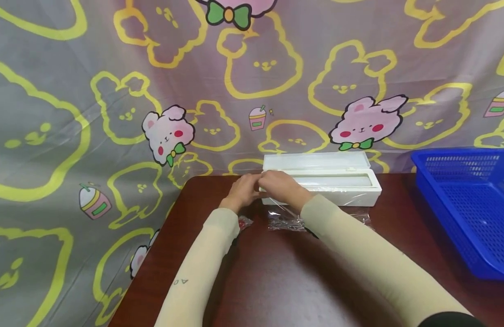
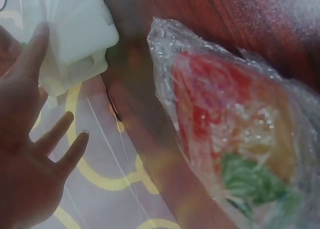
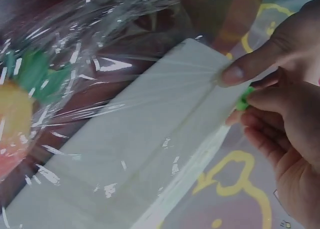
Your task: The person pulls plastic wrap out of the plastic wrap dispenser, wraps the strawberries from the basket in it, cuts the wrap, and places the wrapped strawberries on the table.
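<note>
A long white cling film box (image 1: pixel 338 196) stands at the table's back with its lid (image 1: pixel 317 161) raised. My left hand (image 1: pixel 244 188) grips the box's left end, its thumb pressing the clear film (image 3: pixel 150 114) to a corner; creases fan out from there. Beside it, my right hand (image 1: pixel 281 185) pinches a small green piece (image 3: pixel 244 99) at that end. A red and yellow fruit-like thing with green leaves (image 2: pixel 235 119), wrapped in film, lies near my left wrist. Under loose film in the right wrist view shows a yellow and red leafy thing (image 3: pixel 15 119).
A blue plastic basket (image 1: pixel 452 227) stands at the right of the dark red-brown table (image 1: pixel 276 281). Crumpled film (image 1: pixel 284 222) hangs down before the box onto the table. A patterned curtain (image 1: pixel 219 81) rises close behind and along the left.
</note>
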The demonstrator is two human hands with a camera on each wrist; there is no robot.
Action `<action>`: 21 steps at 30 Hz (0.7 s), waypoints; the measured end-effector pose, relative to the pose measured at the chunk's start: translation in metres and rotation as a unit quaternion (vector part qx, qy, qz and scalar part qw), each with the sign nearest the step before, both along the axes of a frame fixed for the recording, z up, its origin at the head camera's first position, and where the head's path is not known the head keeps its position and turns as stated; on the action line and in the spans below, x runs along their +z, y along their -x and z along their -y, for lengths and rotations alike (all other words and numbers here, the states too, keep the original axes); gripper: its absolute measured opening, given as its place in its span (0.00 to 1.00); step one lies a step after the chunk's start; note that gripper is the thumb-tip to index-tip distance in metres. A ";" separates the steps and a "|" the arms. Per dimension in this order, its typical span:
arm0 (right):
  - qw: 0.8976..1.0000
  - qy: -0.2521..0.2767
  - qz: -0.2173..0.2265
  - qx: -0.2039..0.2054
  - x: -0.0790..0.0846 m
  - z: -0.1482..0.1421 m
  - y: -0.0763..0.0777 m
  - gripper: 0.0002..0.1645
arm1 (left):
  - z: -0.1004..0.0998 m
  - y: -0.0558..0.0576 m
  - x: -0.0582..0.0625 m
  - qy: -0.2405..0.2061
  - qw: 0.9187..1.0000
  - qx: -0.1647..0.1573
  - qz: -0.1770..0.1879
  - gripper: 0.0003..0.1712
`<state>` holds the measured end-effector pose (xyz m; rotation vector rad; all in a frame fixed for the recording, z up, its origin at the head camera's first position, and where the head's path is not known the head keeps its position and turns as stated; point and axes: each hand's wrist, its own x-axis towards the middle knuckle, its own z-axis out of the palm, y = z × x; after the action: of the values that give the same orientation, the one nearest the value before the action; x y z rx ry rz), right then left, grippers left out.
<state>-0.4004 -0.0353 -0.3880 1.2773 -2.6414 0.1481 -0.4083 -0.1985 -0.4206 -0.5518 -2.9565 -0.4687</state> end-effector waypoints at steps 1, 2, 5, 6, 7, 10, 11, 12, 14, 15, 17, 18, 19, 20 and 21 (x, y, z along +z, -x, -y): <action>1.000 -0.004 0.003 -0.004 0.001 0.001 -0.001 0.03 | 0.000 0.000 0.000 0.000 1.000 0.001 -0.001 0.28; 1.000 -0.010 0.002 -0.009 0.001 0.002 -0.001 0.03 | 0.000 0.001 -0.001 0.000 1.000 0.002 0.000 0.27; 0.999 -0.027 -0.005 -0.020 0.001 0.003 -0.002 0.03 | -0.002 0.001 -0.001 0.005 1.000 0.008 0.005 0.27; 0.999 -0.033 -0.007 -0.024 0.000 0.003 -0.002 0.03 | -0.002 0.001 -0.001 0.006 1.000 0.009 0.007 0.28; 0.999 -0.038 -0.008 -0.029 -0.001 0.002 -0.003 0.02 | -0.003 0.000 -0.001 0.009 1.000 0.010 0.008 0.29; 0.999 -0.042 -0.013 -0.032 -0.003 -0.002 -0.005 0.03 | -0.007 0.000 -0.003 0.013 1.000 0.012 0.014 0.36; 0.999 -0.042 -0.014 -0.032 -0.004 -0.004 -0.006 0.03 | -0.007 -0.001 -0.004 0.012 1.000 0.012 0.015 0.37; 0.998 -0.044 -0.017 -0.030 -0.005 -0.006 -0.006 0.03 | -0.008 0.000 -0.005 0.012 1.000 0.011 0.017 0.38; 0.998 -0.051 -0.021 -0.030 -0.004 -0.012 -0.008 0.02 | -0.009 0.000 -0.006 0.010 1.000 0.009 0.024 0.41; 0.998 -0.056 -0.022 -0.032 -0.003 -0.015 -0.009 0.02 | -0.009 0.000 -0.007 0.006 1.000 0.007 0.027 0.41; 0.997 -0.065 -0.029 -0.036 -0.001 -0.025 -0.011 0.05 | -0.009 0.001 -0.006 -0.001 0.999 0.006 0.034 0.40; 0.996 -0.070 -0.035 -0.036 0.001 -0.031 -0.013 0.06 | -0.008 0.001 -0.006 -0.005 0.999 0.007 0.036 0.40; 0.996 -0.075 -0.040 -0.036 0.002 -0.038 -0.014 0.07 | -0.007 0.000 -0.005 -0.007 0.999 0.009 0.038 0.40; 0.996 -0.074 -0.046 -0.036 0.003 -0.044 -0.015 0.08 | -0.005 0.000 -0.004 -0.008 0.999 0.011 0.039 0.40; 0.995 -0.075 -0.049 -0.035 0.004 -0.051 -0.016 0.09 | -0.004 0.000 -0.003 -0.011 0.999 0.013 0.040 0.39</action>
<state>-0.3839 0.0160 -0.3845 1.1999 -2.6511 -0.1234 -0.4079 -0.1947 -0.4236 -0.5024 -3.0257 -0.5331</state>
